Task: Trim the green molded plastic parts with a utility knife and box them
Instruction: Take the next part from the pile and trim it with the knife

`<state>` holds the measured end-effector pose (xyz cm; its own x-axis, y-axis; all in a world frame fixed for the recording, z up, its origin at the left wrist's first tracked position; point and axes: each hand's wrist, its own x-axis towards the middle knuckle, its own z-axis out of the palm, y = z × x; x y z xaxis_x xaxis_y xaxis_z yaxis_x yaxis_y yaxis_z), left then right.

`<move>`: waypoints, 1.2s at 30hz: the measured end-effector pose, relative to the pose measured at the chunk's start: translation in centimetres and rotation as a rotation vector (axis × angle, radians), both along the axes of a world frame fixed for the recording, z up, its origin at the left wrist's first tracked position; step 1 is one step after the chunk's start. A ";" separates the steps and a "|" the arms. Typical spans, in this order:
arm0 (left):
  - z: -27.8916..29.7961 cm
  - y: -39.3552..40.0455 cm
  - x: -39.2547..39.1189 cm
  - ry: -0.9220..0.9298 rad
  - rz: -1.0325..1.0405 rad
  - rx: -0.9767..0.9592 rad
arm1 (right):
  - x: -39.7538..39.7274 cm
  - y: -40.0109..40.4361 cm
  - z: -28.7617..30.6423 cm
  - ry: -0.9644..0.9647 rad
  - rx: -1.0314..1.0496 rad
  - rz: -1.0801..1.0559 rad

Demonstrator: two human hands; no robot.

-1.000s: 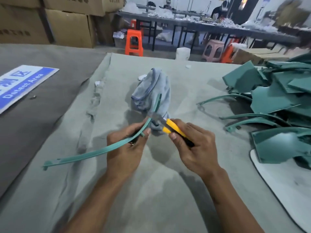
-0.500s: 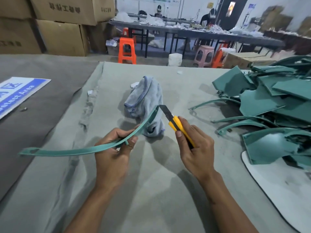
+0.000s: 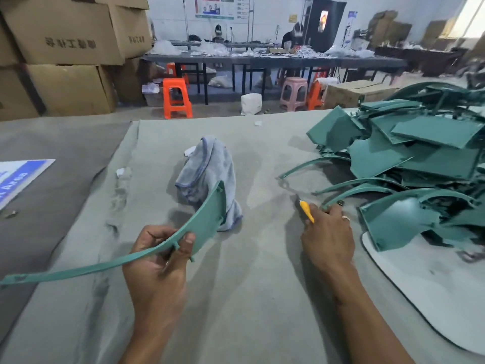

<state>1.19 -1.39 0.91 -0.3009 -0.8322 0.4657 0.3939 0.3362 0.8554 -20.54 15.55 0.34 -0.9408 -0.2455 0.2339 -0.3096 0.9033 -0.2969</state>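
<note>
My left hand [image 3: 160, 261] grips a long curved green plastic strip [image 3: 86, 270] near its wide end, which points up and right in front of the cloth. The narrow end reaches the left edge of the view. My right hand [image 3: 326, 237] holds a yellow utility knife [image 3: 305, 210], with its tip pointing up and left, close to the end of a curved green part [image 3: 354, 193] at the edge of the pile. A large pile of green molded parts [image 3: 420, 158] lies on the right of the table.
A crumpled grey cloth [image 3: 210, 169] lies mid-table on the grey felt cover [image 3: 249, 298]. A blue and white sign [image 3: 15, 177] is at the left, a white board [image 3: 433, 290] under the pile. Cardboard boxes [image 3: 65, 48], stools and work tables stand behind.
My right hand has moved the knife away from the strip, rightward to the edge of the green pile. My left hand has turned the strip so its wide face shows.
</note>
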 end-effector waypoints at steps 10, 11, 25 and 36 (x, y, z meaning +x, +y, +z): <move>0.5 0.3 -0.6 0.099 -0.148 0.281 | 5.9 -2.3 2.4 0.167 -0.952 0.760; 0.4 0.0 -0.7 0.088 -0.173 0.286 | 7.0 -2.8 2.4 0.053 -0.993 0.847; 1.5 -0.1 -0.5 0.148 -0.530 0.403 | 12.3 -5.0 2.2 0.013 -1.133 0.820; 2.7 1.0 -1.0 0.130 -0.674 0.720 | 10.5 -4.7 2.7 0.637 -0.978 0.888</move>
<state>0.16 -0.40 3.66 -0.7973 -0.6032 -0.0202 0.4168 -0.5746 0.7043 -10.05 10.82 3.00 -0.2448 -0.1789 0.9529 -0.9549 -0.1261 -0.2690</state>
